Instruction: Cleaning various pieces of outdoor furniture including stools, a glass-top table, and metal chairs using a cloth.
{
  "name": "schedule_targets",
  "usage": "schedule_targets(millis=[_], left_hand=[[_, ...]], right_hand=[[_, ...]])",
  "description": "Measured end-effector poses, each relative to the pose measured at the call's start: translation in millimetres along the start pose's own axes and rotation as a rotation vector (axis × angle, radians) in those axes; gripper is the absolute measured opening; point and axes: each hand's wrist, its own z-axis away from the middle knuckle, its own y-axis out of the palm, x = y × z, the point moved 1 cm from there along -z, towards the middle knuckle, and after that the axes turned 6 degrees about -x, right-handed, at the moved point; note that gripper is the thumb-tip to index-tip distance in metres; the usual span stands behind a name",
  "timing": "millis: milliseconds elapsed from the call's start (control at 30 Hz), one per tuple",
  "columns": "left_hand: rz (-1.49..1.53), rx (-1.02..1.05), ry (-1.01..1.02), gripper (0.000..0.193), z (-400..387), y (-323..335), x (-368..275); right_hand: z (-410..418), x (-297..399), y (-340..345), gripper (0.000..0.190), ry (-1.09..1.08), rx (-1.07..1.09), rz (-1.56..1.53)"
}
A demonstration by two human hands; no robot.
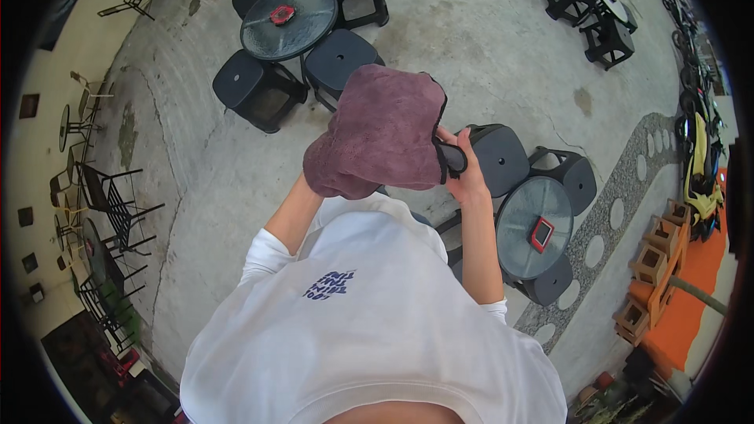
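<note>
A mauve microfiber cloth (389, 129) with black edging is held up between both hands in front of my chest. My left hand (321, 174) is covered by the cloth; only the wrist and forearm show, so its fingers are hidden. At the cloth's edge, my right hand (465, 171) grips it, with a folded grey-and-black corner (452, 159) by the fingers. Some fingertips of that hand are behind the cloth.
Beyond the cloth stands a round glass table (306, 23) with dark plastic stools (253, 85). Another glass table (515, 247) with stools (498, 153) is at the right. Metal chairs (118, 206) line the left wall; parked motorcycles (701, 171) and hollow blocks (651, 265) are far right.
</note>
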Motion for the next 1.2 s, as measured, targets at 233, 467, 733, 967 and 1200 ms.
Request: schedule_targets(millis=[233,467,733,967,1200], left_hand=[[0.002,-0.281,-0.079,0.047,-51.5,-21.0,-4.8],[0.25,-0.155,-0.147,0.042,-136.3,-56.4,8.4],[0.805,-0.605,-0.342,0.037,-174.1,-65.9,27.6],[0.687,-0.949,0.153,0.059,-179.3,-61.7,-48.0],[-0.676,-1.352,-0.286,0.054,-248.9,-5.8,-35.5]], right_hand=[[-70.1,57.9,13.1,0.047,0.009,0.332,0.117],[-124.4,113.8,-4.1,0.041,-0.15,0.117,0.235],[-203.0,147.3,41.0,0.065,-0.171,-0.129,0.404],[-297.4,188.6,88.5,0.048,-0.303,0.593,1.419],[-363.6,230.2,138.4,0.022,-1.088,0.878,1.67]])
